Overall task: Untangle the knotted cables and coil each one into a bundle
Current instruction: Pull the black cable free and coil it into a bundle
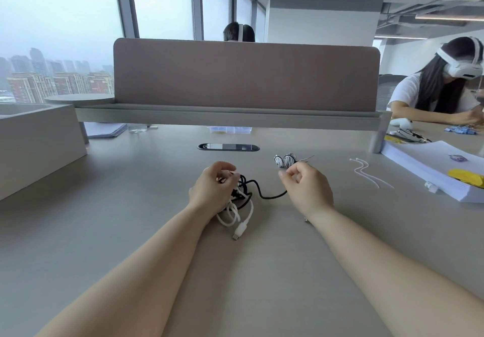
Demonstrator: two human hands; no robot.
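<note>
A tangle of a black cable point(258, 188) and a white cable point(235, 214) lies on the grey desk point(131, 218) between my hands. My left hand point(212, 188) grips the knotted part with curled fingers. A loop of black cable runs right to my right hand point(305, 186), whose thumb and fingers pinch its end. The white cable's plug point(238, 232) points toward me. A striped braided cable point(285, 160), coiled into a bundle, sits just beyond my right hand.
White cable ties point(366, 173) lie to the right. A paper stack point(432, 171) with a yellow object point(466, 176) sits at far right. A desk divider point(246, 74) and cable port point(228, 147) are ahead. Another person point(440, 87) works at right.
</note>
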